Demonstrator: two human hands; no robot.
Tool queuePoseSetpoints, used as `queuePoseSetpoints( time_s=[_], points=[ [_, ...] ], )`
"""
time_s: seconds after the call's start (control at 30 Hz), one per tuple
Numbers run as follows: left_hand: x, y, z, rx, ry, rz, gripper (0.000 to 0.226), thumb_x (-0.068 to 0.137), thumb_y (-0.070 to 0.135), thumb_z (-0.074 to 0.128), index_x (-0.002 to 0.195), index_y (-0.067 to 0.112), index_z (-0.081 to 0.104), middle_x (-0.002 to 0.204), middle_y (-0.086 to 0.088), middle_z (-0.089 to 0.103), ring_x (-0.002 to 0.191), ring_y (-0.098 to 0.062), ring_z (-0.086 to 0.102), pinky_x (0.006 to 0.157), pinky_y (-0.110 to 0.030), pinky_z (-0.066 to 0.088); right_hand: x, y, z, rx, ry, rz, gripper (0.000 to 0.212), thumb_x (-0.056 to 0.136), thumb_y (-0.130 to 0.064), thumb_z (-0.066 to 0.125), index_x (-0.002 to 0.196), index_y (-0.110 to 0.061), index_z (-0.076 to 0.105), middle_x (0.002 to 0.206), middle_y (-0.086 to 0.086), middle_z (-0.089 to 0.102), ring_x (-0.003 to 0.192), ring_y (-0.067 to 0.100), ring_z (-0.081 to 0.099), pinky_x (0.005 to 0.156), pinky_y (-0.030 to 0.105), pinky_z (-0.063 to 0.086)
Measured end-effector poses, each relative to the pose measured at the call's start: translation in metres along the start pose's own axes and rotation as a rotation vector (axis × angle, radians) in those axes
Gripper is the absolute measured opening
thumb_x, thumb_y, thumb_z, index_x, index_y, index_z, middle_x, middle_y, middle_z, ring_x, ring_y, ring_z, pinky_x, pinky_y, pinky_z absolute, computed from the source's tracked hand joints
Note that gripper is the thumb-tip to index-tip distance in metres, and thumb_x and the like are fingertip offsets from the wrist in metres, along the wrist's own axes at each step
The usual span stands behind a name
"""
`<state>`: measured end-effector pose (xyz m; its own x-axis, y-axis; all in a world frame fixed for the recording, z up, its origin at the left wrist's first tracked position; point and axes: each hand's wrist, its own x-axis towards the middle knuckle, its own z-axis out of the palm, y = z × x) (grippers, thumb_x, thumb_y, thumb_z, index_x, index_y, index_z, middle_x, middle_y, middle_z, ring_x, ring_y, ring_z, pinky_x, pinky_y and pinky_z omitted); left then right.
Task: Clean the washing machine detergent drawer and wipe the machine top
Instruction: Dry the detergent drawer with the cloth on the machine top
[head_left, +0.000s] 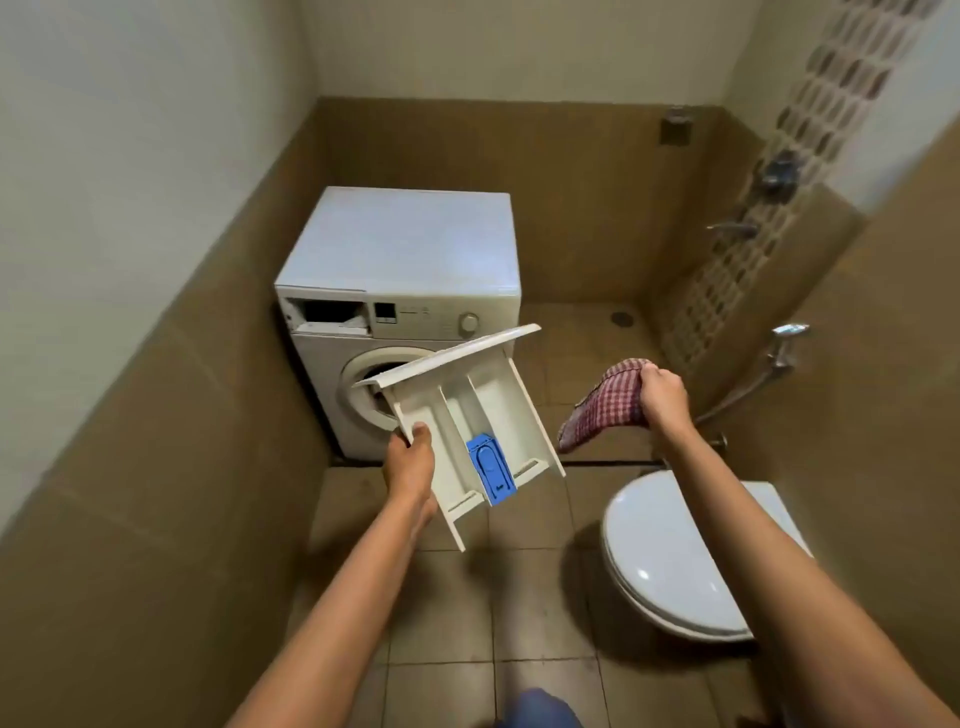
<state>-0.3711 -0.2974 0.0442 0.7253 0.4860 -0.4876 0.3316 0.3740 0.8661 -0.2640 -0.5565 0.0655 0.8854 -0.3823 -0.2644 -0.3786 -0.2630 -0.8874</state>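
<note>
Right now my left hand (410, 457) grips the detergent drawer (467, 410) by its left wall at mid-frame, pulled free and tilted. My right hand (662, 395) clutches the checked cloth (602, 405) at centre right, well apart. I'd hold the drawer steady and work the cloth into each compartment, around the blue insert (491, 467). Beyond, the machine top (410, 239) comes afterwards.
</note>
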Motion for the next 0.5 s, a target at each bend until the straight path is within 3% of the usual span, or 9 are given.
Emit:
queuePoseSetpoints(
  time_s=[0.1,0.17,0.3,0.5],
  points=[
    [0.034,0.025,-0.009,-0.051,0.064,-0.042,0.043,0.103,0.024,0.041,0.142,0.006,0.037,0.133,-0.003,0.048,0.128,-0.026,0.045,0.104,-0.035,0.036,0.028,-0.031,0.055,0.003,-0.076,-0.042,0.044,0.091,-0.037,0.037,0.11,-0.009,0.065,0.109,0.009,0.066,0.101,0.027,0.062,0.092,0.044,0.051],
    [0.064,0.034,-0.011,-0.07,0.089,-0.061,0.033,0.102,0.027,0.043,0.132,0.012,0.045,0.132,-0.003,0.054,0.119,-0.03,0.054,0.104,-0.043,0.042,0.055,-0.045,0.087,-0.013,-0.124,-0.077,0.05,0.086,-0.044,0.035,0.106,-0.012,0.067,0.106,0.009,0.068,0.099,0.027,0.063,0.091,0.047,0.052],
    [0.13,0.059,-0.005,-0.145,0.135,-0.045,0.019,0.103,0.023,0.043,0.119,0.015,0.05,0.101,-0.008,0.064,0.089,-0.028,0.064,0.088,-0.048,0.053,0.096,-0.089,0.15,-0.008,-0.203,-0.125,0.037,0.093,-0.042,0.036,0.087,-0.018,0.064,0.096,0.007,0.069,0.091,0.026,0.066,0.085,0.046,0.054],
    [0.219,0.112,0.018,-0.131,0.197,-0.046,0.015,0.101,0.023,0.046,0.113,0.015,0.051,0.101,-0.009,0.065,0.089,-0.029,0.065,0.084,-0.045,0.054,0.174,-0.141,0.225,-0.018,-0.274,-0.109,0.043,0.092,-0.044,0.034,0.087,-0.011,0.061,0.101,0.016,0.067,0.096,0.034,0.064,0.087,0.053,0.052]
  ],
)
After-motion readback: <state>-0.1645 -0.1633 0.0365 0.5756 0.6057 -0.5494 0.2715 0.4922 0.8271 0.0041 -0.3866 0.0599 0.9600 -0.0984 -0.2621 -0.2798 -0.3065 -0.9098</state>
